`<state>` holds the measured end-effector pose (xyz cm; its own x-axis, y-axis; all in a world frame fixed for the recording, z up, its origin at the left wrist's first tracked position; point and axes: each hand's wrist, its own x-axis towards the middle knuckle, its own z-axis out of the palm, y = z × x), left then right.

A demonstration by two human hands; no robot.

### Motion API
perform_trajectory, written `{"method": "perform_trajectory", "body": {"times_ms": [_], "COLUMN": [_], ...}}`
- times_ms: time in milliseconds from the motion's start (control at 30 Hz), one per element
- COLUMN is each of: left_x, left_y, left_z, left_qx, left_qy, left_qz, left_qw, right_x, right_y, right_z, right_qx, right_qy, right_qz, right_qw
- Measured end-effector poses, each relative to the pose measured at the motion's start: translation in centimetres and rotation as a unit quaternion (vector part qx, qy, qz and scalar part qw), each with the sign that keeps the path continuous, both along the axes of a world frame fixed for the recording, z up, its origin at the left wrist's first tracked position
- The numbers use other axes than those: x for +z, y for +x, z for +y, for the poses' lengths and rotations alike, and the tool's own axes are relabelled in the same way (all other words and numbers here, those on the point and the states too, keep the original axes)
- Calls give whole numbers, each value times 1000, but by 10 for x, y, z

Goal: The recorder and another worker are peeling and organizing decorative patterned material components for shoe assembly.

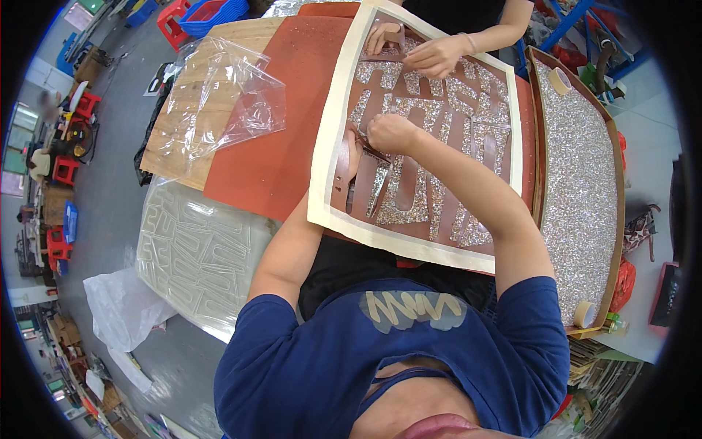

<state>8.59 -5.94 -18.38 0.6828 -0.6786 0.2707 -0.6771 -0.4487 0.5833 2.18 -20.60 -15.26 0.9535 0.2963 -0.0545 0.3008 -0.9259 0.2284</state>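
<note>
- Brown sheet (406,186) lies in front of the seated person, turned slightly askew, with a cream border strip (319,168) along its edges. Silver glitter (402,217) shows through its cut-out shapes.
- Left hand (354,152): at the sheet's left part, partly hidden by brown material. Cannot tell whether its grip is wide or narrow.
- Right hand (391,134): just beside the left hand, over the sheet. Grip narrow, fingers curled into a fist; cannot tell what, if anything, is pinched inside.
- Dark narrow strip (376,154) runs between the two hands, slanting; its ends are unclear.
- Co-worker opposite: one hand (384,38) and another hand (435,58), both at the sheet's far edge, one wrist wearing a band.
- Red-brown table (300,73) under the sheet; pale wooden board (252,33) adjoining on the left.
- Crumpled clear film (256,95) spread across board and table.
- Translucent sheet (191,252) with raised outlined shapes, lower left, near the left elbow.
- Right side: shallow tray (540,132) lined with silver glitter material (581,190); one tape roll (560,81) near its far end, a second roll (584,314) near its near end.
</note>
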Motion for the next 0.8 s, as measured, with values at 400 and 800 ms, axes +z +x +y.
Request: {"method": "perform_trajectory", "body": {"times_ms": [400,800], "left_x": [1,13], "left_y": [-6,-19], "left_z": [-12,54], "left_qx": [40,-219], "left_qy": [-110,65], "left_qz": [38,-248], "left_qw": [992,942], "right_x": [52,3], "right_y": [-25,-158], "right_z": [-44,159], "right_qx": [-323,-211], "right_qy": [266,318], "right_qz": [-167,-182], "right_qw": [893,906]}}
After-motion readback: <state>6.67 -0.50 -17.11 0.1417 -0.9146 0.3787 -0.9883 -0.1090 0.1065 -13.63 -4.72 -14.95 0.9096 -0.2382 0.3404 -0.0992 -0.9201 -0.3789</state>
